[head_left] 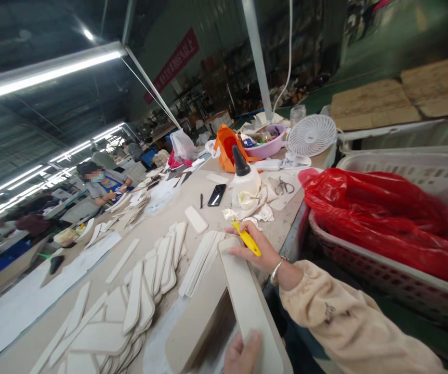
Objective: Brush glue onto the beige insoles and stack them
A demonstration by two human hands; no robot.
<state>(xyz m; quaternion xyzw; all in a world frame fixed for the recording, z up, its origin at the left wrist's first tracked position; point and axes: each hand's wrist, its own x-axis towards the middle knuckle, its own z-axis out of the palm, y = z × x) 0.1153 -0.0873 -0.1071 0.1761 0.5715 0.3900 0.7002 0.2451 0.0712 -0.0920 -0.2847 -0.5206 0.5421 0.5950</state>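
Observation:
In my right hand is a yellow-handled brush, its tip thick with white paste. The same hand's fingertips touch the far end of a long beige panel with rounded corners. My left hand grips the panel's near end, thumb on top. Beside it lies a stack of similar panels. To the left spreads a pile of smaller rounded pieces, with a bundle of thin strips between. Beyond the brush stands a white bottle with a black nozzle, smeared with paste.
A phone, scissors, a small fan, an orange bag and a purple basin sit at the table's far end. Red plastic fills a basket on the right. Another person works at the left.

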